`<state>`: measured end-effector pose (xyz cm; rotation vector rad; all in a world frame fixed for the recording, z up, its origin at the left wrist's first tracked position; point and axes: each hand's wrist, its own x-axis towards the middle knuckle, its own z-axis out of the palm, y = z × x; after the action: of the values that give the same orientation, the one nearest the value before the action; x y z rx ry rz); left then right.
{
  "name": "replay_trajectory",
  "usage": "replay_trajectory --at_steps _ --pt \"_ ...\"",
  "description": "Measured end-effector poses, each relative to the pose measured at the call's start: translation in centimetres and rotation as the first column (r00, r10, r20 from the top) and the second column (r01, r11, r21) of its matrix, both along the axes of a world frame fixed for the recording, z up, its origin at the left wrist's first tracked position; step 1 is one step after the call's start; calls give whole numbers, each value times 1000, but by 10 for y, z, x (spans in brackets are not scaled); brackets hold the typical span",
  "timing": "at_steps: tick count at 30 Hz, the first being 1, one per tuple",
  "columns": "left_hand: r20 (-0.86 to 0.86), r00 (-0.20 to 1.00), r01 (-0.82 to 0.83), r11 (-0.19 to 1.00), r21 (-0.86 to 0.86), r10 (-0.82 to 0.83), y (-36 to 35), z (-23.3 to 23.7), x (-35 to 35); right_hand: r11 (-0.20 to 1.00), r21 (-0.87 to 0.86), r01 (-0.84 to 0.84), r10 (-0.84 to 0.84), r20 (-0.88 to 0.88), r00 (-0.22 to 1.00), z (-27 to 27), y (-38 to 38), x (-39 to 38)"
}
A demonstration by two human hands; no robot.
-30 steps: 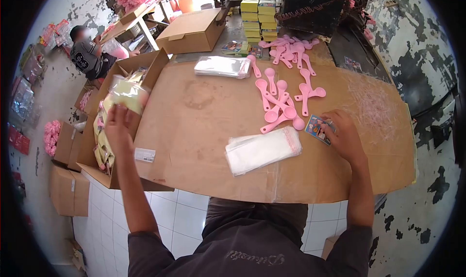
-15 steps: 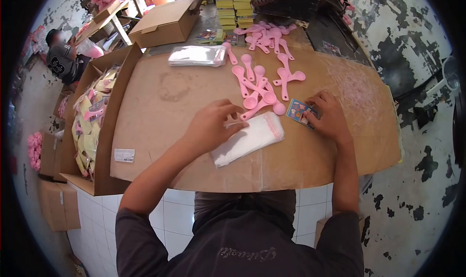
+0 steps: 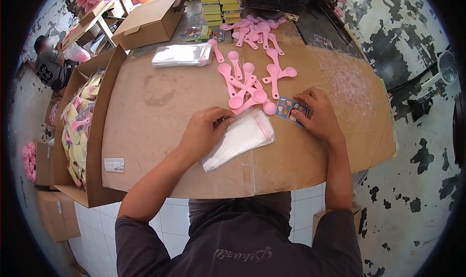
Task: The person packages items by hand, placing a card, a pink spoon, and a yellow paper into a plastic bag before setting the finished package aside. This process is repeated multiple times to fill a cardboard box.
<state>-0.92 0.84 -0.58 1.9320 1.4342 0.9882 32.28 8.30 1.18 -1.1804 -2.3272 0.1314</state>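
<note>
With the pile of clear, flat plastic bags (image 3: 245, 135) as the centre of a clock face on the brown cardboard tabletop (image 3: 145, 126), the left hand (image 3: 204, 129) lies at nine to ten o'clock, over the pile's edge. Its fingers curl, thumb near forefinger; whether they grip plastic, I cannot tell. At two o'clock, just beyond the bags, the blue printed card (image 3: 285, 107) lies under the right hand (image 3: 319, 116). Thumb and bent fingers touch it; whether they pinch or only press, I cannot tell. Pink plastic measuring spoons (image 3: 247, 90) spread toward twelve o'clock, the lowest beside the bags. A stack of shiny clear packets (image 3: 180, 56) sits at eleven; an open brown carton (image 3: 103, 102) of filled packets stands at nine.
</note>
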Motion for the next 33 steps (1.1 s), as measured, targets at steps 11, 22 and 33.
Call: replay_trajectory --at_steps 11,22,33 --pt "81 993 54 937 346 -87 -6 11 8 993 -117 25 -29 -38 999 -7 0 0" --pt "653 755 239 954 -184 -63 -9 10 8 994 -55 97 -97 -6 995 -14 4 -4" --pt "669 741 281 930 -238 -52 -11 7 9 947 -266 -180 60 -404 913 31 -12 -24"
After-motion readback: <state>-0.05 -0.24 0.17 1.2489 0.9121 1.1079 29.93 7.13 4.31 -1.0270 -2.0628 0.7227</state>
